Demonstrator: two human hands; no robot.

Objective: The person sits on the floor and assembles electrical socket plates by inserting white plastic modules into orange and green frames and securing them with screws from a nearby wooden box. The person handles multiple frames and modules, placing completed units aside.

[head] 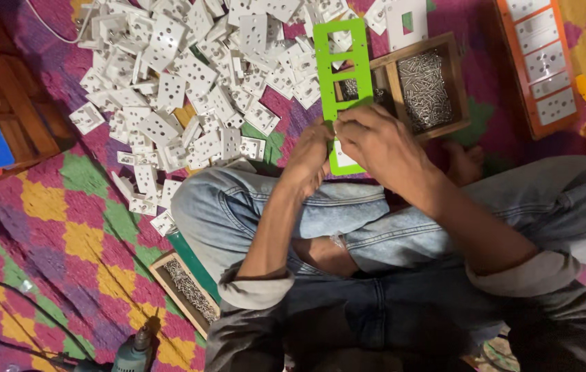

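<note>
Both hands, left hand (310, 162) and right hand (375, 141), pinch the green plate's (341, 65) near end; its long axis runs away from them.

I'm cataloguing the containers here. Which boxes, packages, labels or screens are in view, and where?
Wooden box, upper right beside the green plate: square, brown, filled with silver screws.
Wooden tray, bottom centre-left by the knee: shallow, pale-rimmed, holding screws.
No labels, signs or screens show.

- One green plate (342, 65) with rectangular cut-outs, far centre.
- Two wooden boxes of screws: one far right (425, 86), one near left (186, 289).
- One heap of white socket pieces (189, 76), too many to count.
- One orange board (537, 62), far right.
- One drill (131, 355), near left.
</note>
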